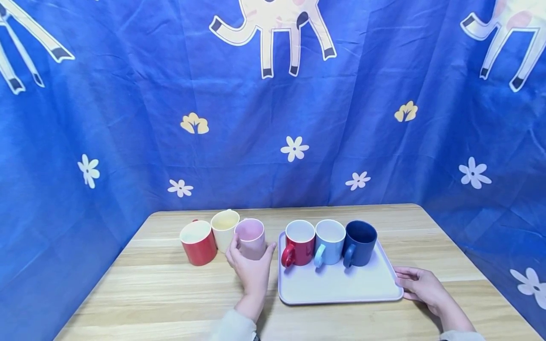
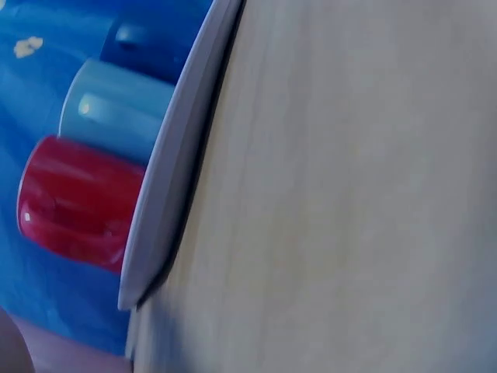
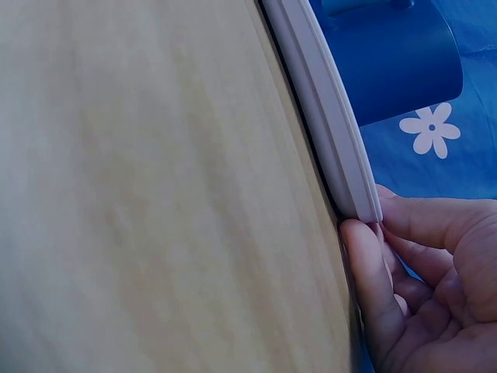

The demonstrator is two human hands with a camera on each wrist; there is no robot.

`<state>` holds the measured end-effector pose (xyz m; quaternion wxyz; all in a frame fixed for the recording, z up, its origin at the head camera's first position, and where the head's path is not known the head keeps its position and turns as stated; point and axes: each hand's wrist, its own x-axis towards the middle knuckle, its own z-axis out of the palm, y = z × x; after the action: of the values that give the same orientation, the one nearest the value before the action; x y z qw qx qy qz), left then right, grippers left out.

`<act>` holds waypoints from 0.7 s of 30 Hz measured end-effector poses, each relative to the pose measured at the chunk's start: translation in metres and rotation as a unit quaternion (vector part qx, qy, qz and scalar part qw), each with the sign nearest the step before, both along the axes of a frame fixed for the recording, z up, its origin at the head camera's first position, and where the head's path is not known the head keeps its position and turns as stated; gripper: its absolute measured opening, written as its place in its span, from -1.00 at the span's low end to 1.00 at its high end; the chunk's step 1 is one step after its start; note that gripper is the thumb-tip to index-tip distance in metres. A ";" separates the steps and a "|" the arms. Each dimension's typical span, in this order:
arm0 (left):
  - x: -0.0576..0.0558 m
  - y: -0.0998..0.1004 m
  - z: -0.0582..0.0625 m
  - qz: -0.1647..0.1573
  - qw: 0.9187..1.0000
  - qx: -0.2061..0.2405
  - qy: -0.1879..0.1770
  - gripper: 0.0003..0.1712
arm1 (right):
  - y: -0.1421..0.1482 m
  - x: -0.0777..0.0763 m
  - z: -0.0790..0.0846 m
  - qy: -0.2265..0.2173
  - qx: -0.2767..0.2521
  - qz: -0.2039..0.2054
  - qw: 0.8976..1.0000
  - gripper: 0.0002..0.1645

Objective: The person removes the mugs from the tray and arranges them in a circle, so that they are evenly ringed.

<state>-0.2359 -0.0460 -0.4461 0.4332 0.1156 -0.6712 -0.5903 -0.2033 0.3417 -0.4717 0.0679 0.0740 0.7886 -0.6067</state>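
My left hand [image 1: 252, 271] holds a pink mug [image 1: 250, 232] from the front, fingers on its left side and thumb on its right. The mug is upright, close beside a cream mug [image 1: 223, 228]. At the right side of the pale lilac tray [image 1: 337, 288], my right hand [image 1: 424, 286] pinches the rim, as the right wrist view shows. Along the tray's back half stand a red mug [image 1: 304, 251], a light blue mug [image 1: 332, 250] and a navy mug [image 1: 362, 248], handles toward me. Only a sliver of the pink mug [image 2: 74, 348] appears in the left wrist view.
A second red mug [image 1: 199, 246] with a white inside stands at the left, next to the cream mug. The wooden table [image 1: 170, 303] ends at a blue patterned curtain [image 1: 239, 175] that hangs behind and on both sides.
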 end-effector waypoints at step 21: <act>0.013 0.015 -0.004 -0.209 0.974 -0.029 -0.083 -0.45 | 0.000 0.000 -0.001 -0.001 0.001 0.001 1.000 -0.40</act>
<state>-0.2226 -0.0312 -0.4501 0.2457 0.0085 -0.7313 -0.6362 -0.2034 0.3419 -0.4722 0.0694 0.0742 0.7892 -0.6057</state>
